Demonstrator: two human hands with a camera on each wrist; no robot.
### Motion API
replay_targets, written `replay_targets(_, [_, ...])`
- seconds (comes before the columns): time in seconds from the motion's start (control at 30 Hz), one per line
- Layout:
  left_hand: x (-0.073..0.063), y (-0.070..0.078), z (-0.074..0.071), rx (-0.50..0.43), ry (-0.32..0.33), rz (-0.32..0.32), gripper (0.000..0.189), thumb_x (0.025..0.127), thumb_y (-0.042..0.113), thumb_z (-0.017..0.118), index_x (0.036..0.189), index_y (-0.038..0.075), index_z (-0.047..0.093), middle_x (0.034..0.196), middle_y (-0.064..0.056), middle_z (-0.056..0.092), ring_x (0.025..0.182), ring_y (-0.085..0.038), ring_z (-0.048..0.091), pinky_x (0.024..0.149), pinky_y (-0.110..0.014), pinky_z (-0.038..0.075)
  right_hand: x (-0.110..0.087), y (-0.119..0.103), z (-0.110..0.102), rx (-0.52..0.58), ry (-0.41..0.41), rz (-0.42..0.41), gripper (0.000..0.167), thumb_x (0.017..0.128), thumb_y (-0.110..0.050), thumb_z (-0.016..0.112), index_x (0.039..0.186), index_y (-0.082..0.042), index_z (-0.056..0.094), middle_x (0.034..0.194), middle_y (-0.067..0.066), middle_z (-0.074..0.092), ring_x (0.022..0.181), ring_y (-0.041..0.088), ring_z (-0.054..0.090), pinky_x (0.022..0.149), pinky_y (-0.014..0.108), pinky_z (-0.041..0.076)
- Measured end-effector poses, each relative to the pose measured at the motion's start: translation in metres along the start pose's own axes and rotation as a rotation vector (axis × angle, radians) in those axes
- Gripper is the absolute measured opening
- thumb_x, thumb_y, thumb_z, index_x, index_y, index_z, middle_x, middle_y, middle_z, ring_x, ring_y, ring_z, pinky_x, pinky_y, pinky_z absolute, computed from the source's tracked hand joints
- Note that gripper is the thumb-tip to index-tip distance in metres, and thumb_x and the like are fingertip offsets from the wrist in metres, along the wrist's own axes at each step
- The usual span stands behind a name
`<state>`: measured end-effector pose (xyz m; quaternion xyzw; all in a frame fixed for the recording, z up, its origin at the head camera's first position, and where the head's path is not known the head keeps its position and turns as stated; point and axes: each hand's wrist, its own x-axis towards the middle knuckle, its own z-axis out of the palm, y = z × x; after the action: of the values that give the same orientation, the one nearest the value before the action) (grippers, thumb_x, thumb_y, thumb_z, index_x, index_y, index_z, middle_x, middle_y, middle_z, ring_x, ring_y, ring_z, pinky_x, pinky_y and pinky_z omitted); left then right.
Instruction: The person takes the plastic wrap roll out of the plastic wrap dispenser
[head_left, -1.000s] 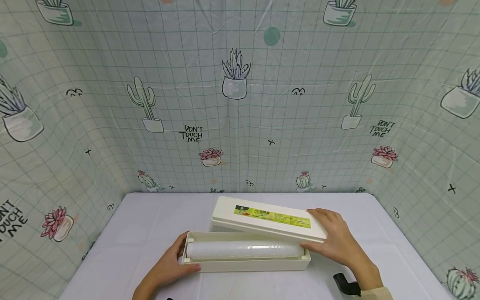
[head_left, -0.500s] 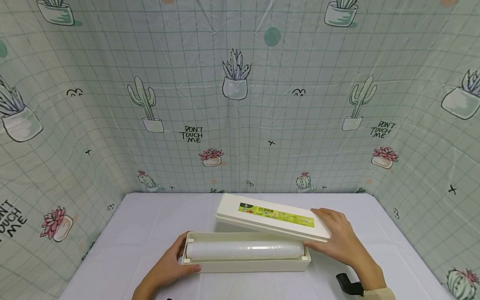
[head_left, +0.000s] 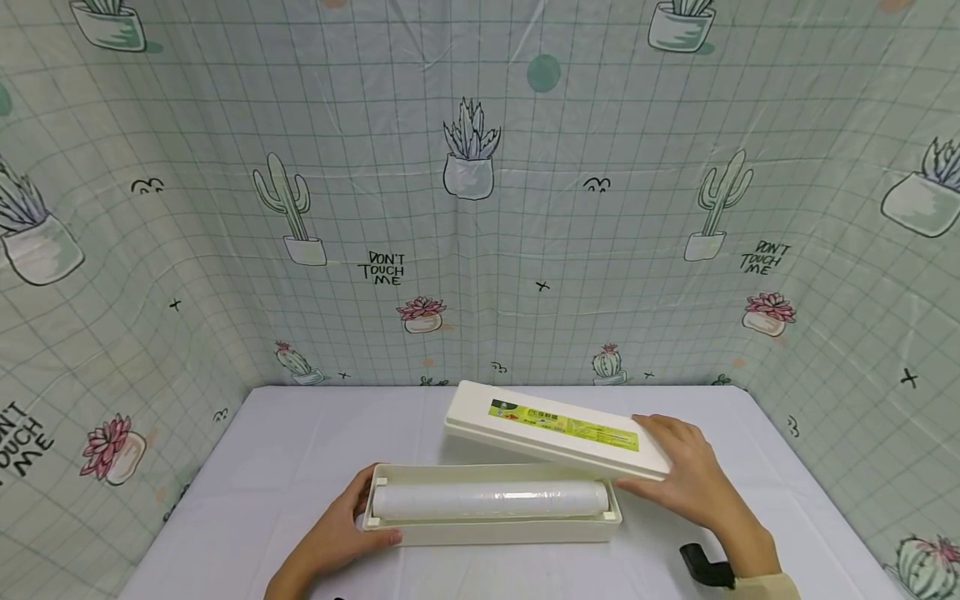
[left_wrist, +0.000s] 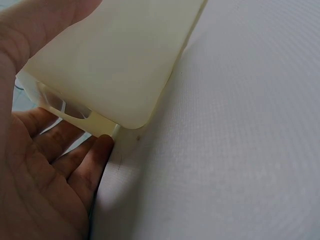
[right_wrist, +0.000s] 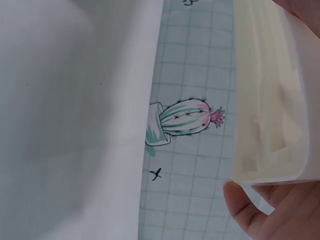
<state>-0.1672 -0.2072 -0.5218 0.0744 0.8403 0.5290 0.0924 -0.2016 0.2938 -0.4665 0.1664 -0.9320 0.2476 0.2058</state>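
Lid label (head_left: 564, 424): print too small to read. Left hand (head_left: 335, 542): wrist cut off by head view's bottom edge; fingertips hidden behind box (head_left: 491, 528) end. Lid (right_wrist: 270, 95) in rt wrist view: only one end shows, rest out of frame.

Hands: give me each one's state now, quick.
Left hand: grips the left end of the box.
Right hand: holds the lid by its right end, lifted off the box.

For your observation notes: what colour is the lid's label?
Yellow-green, on the lid; head view shows it best.
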Motion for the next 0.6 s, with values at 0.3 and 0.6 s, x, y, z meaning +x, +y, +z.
replay_targets(0.3, [0.001,0.000,0.001,0.011,0.005,0.000,0.102,0.077,0.026,0.091,0.158,0.009,0.032,0.150,-0.015,0.052,0.124,-0.022,0.059,0.093,-0.023,0.049,-0.001,0.009,-0.002,-0.001,0.004,0.014,0.090,0.061,-0.046,0.097,0.135,-0.008,0.064,0.130,0.022,0.063,0.118,0.049,0.053,0.094,0.063,0.039])
replay_targets(0.6, [0.001,0.002,-0.001,-0.008,-0.001,0.005,0.102,0.077,0.025,0.091,0.158,0.007,0.031,0.151,-0.017,0.051,0.125,-0.024,0.059,0.092,-0.023,0.050,-0.001,0.019,-0.007,-0.019,0.001,0.042,0.091,0.062,-0.046,0.097,0.136,-0.007,0.062,0.131,0.023,0.062,0.116,0.049,0.053,0.092,0.061,0.038])
